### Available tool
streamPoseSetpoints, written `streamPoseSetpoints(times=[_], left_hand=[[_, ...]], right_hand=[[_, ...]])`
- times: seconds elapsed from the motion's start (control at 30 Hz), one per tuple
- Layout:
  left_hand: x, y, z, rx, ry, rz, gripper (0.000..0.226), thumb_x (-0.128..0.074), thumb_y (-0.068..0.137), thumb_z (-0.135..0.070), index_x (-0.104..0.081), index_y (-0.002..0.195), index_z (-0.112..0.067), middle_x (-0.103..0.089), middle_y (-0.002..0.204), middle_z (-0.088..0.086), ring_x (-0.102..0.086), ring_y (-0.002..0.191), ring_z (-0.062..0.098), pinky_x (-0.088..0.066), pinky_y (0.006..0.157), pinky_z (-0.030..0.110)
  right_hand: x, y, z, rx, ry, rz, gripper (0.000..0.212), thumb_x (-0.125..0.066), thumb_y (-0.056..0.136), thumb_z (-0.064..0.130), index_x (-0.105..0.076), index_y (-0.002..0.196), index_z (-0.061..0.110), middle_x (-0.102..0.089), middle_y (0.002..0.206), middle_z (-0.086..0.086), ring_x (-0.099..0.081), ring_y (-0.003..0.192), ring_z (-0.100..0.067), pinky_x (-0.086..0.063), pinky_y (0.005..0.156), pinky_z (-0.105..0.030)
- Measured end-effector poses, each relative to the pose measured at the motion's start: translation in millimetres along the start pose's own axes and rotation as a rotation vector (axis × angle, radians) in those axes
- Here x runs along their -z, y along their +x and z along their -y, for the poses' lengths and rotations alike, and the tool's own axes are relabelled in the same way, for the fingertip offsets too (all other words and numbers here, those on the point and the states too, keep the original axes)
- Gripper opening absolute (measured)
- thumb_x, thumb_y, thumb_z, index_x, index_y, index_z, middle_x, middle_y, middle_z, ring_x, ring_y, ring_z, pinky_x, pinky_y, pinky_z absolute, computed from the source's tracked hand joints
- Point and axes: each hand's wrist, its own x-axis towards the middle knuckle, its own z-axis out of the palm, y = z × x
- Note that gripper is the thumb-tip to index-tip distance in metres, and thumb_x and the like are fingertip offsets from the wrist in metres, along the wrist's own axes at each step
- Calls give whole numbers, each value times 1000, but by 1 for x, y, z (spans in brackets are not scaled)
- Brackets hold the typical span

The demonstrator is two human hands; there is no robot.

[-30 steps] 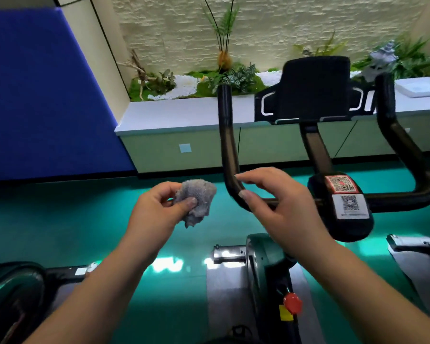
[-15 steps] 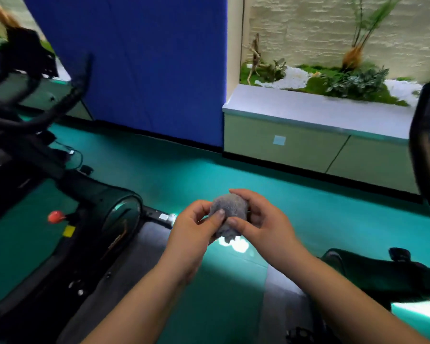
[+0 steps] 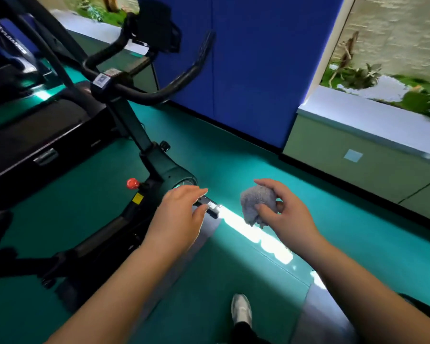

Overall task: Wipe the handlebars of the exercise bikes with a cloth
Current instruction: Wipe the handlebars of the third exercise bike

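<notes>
At the far left a treadmill (image 3: pixel 35 125) is sitting on the green floor (image 3: pixel 233 157), and just right of it the exercise bike (image 3: pixel 157 170) is standing with its handlebars (image 3: pixel 159 93) rising up and away from you, well apart from both your hands. A red knob (image 3: pixel 132 183) is showing on the frame below them.

Your left hand (image 3: pixel 179 217) is hovering low in front of the bike's base, fingers (image 3: pixel 196 192) spread and loose, its grip open and holding nothing.

Moving right, the cloth (image 3: pixel 257 203) is bunched into a grey wad in your right hand (image 3: pixel 286 214), whose grip is closing around it with the thumb pressing the near side and the fingers curling over the top. It is looking soft, light and limp, so it is likely to crush and fold wherever you squeeze; a corner is hanging free below your thumb. For wiping, you are probably better off spreading it across the palm so it wraps the round bar rather than dabbing with a ball. The handlebars are looking stiff, smooth and curved, so the cloth may slide easily along them.

Near the bottom, your shoe (image 3: pixel 241 310) is stepping on the floor. At the far right a pale ledge (image 3: pixel 372 120) with plants (image 3: pixel 358 75) is running along the wall.
</notes>
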Motion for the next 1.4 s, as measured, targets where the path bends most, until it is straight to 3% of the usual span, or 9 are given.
streamPoseSetpoints(times=[0.1, 0.2, 0.33, 0.43, 0.67, 1.03, 1.23, 1.3, 1.4], left_hand=[[7, 21, 24, -12, 238, 25, 45, -53, 94, -38, -49, 138, -25, -46, 143, -4, -34, 135, 18, -27, 110, 33], [14, 47, 41, -16, 391, 64, 53, -44, 96, -47, -35, 145, -30, -32, 153, -5, -21, 143, 19, -15, 117, 38], [26, 89, 54, -48, 454, 31, 56, -39, 97, -48, -27, 148, -30, -27, 155, -5, -17, 145, 18, -7, 118, 37], [34, 123, 59, -88, 444, 1, 54, -44, 97, -44, -33, 147, -26, -34, 152, -3, -23, 143, 20, -10, 117, 36], [58, 185, 78, -180, 466, -102, 50, -65, 86, -35, -55, 132, -17, -56, 134, 5, -48, 128, 29, -38, 105, 45], [113, 308, 130, -421, 369, -198, 47, -64, 88, -29, -55, 132, -16, -55, 135, 5, -47, 128, 28, -39, 102, 47], [133, 390, 151, -635, 355, -153, 50, -49, 86, -39, -57, 130, -17, -57, 133, 6, -51, 124, 30, -45, 99, 50], [135, 412, 149, -710, 338, -126, 53, -43, 86, -42, -56, 132, -18, -56, 134, 6, -49, 126, 31, -43, 99, 51], [137, 440, 141, -842, 333, -151, 51, -50, 85, -38, -56, 131, -16, -57, 134, 7, -49, 125, 31, -42, 101, 50]], right_hand=[[-11, 32, 3, 13, -50, -3, 52, -62, 82, 7, -56, 117, 45, -61, 110, 3, -60, 79, -11, -45, 69, -14], [-18, 68, 9, 35, -59, -6, 55, -63, 82, 8, -54, 122, 44, -60, 111, 5, -61, 82, -10, -43, 62, -6], [-24, 121, 20, 64, -37, -14, 56, -67, 81, 10, -49, 124, 42, -57, 104, 12, -64, 83, -9, -50, 66, -16], [-27, 162, 28, 94, -39, -44, 47, -70, 78, 12, -51, 111, 39, -60, 101, 11, -64, 88, -13, -55, 73, -33], [-43, 229, 56, 156, -60, -59, 42, -70, 78, 12, -57, 107, 38, -63, 95, 15, -62, 84, -6, -50, 66, -18], [-98, 302, 80, 96, -62, -229, 42, -67, 78, 17, -58, 113, 38, -63, 108, 9, -61, 91, -12, -47, 70, -21], [-132, 327, 94, 18, -90, -428, 42, -67, 78, 16, -59, 113, 38, -63, 108, 8, -60, 90, -11, -42, 64, -6], [-140, 332, 99, -1, -99, -479, 43, -67, 78, 16, -59, 114, 37, -63, 108, 7, -60, 90, -10, -42, 66, -10], [-146, 336, 104, -7, -122, -534, 44, -66, 78, 16, -59, 116, 37, -63, 107, 5, -59, 89, -12, -43, 70, -17]])
